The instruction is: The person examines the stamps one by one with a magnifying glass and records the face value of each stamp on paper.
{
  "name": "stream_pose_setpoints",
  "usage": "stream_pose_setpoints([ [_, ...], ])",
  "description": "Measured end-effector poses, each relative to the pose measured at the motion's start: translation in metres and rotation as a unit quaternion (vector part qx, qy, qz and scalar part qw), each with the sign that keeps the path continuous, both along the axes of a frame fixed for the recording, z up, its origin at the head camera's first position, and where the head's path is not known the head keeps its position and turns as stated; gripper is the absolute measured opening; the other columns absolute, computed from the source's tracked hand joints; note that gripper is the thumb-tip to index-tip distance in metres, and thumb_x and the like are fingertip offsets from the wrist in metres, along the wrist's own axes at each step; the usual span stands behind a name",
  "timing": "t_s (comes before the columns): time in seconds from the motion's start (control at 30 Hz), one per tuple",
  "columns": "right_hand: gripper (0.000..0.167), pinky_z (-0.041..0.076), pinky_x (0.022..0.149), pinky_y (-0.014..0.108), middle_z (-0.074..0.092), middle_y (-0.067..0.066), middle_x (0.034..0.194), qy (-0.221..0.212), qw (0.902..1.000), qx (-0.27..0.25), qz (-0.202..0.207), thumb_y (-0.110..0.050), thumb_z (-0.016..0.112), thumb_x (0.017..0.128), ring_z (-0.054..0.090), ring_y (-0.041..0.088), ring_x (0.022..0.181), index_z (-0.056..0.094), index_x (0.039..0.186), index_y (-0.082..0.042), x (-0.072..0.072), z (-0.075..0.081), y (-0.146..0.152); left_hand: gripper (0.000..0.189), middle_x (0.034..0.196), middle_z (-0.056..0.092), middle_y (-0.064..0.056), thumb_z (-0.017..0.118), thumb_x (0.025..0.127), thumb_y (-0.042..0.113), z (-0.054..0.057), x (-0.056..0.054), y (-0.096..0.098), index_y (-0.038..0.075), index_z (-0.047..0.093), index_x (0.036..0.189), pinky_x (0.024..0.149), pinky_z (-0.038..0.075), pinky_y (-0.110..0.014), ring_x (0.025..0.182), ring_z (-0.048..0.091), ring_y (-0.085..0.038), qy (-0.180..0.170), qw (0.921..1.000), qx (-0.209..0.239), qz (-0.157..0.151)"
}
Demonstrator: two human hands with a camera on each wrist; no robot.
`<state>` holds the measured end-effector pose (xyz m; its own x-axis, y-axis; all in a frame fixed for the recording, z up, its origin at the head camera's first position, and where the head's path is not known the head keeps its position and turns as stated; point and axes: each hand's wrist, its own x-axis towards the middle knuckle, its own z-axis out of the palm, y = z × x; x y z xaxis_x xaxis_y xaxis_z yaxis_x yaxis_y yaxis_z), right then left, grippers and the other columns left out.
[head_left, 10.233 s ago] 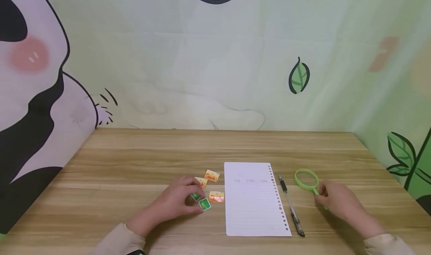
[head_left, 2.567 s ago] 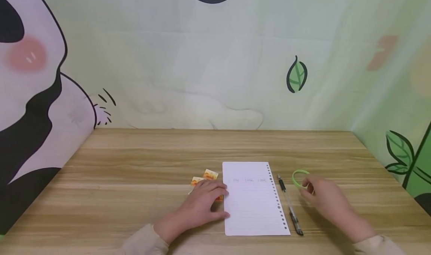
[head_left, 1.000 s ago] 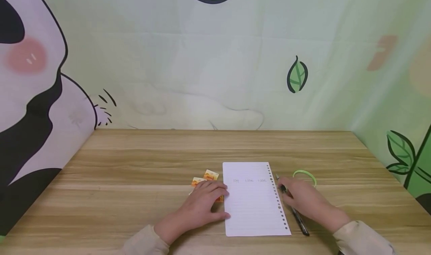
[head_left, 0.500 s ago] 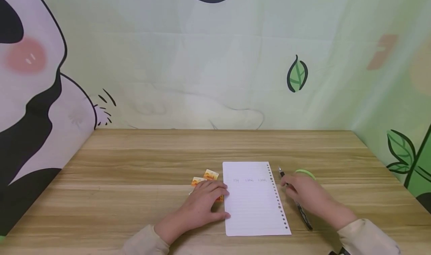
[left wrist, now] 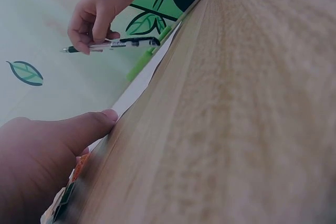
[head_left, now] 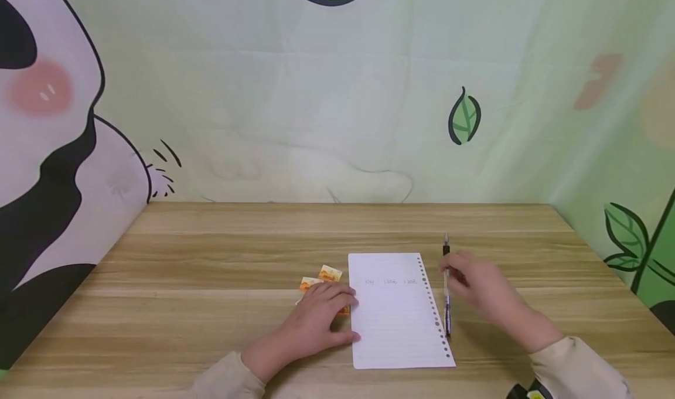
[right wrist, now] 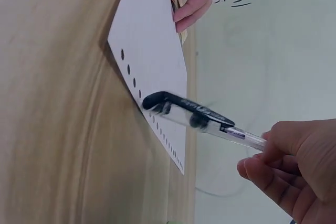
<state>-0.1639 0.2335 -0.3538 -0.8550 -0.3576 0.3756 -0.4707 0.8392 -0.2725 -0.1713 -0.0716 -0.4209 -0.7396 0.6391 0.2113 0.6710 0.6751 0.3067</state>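
Observation:
A ballpoint pen (head_left: 447, 314) with a clear barrel, black grip and black clip is pinched in my right hand (head_left: 487, 287), raised beside the punched right edge of the lined paper sheet (head_left: 398, 334). Its tip points away from me; the clip end (right wrist: 189, 111) shows large in the right wrist view. My left hand (head_left: 316, 320) rests at the paper's left edge, thumb and fingertips touching it. Orange stamps (head_left: 330, 273) show past that hand, which covers others. A green magnifying glass (left wrist: 140, 64) shows in the left wrist view; in the head view my right hand hides it.
Faint handwriting (head_left: 391, 282) runs across the upper part of the paper. The wood-grain table (head_left: 211, 241) ends at a cartoon-printed backdrop (head_left: 337, 123) behind and on both sides. A black wrist device (head_left: 529, 391) sits at the right sleeve.
My right hand has left the magnifying glass, taken hold of the pen, and lifted and turned it upright-pointing in view. Earlier, my left hand moved from the green stamps to the paper's edge.

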Motion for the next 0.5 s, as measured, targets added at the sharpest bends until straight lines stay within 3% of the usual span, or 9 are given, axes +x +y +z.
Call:
stream_pose_setpoints([
  [0.23, 0.023, 0.054, 0.06, 0.022, 0.065, -0.002, 0.081, 0.048, 0.9982, 0.014, 0.032, 0.004, 0.073, 0.077, 0.062, 0.009, 0.072, 0.065, 0.094, -0.009, -0.002, 0.0016, -0.0025, 0.05, 0.131, 0.058, 0.002, 0.072, 0.081, 0.047, -0.0003, 0.0, -0.0003, 0.014, 0.063, 0.117, 0.112, 0.035, -0.041, 0.127, 0.049, -0.02, 0.0, 1.0, 0.001, -0.001],
  [0.5, 0.027, 0.046, 0.055, 0.019, 0.053, -0.003, 0.079, 0.03, 0.9995, 0.012, 0.005, -0.008, 0.076, 0.078, 0.049, 0.006, 0.068, 0.058, 0.097, -0.011, -0.0003, 0.0086, -0.0093, 0.05, 0.132, 0.057, 0.001, 0.072, 0.081, 0.047, 0.0001, 0.0005, -0.0002, 0.014, 0.062, 0.118, 0.113, 0.034, -0.041, 0.127, 0.048, -0.02, -0.006, 1.0, 0.0, 0.001],
])
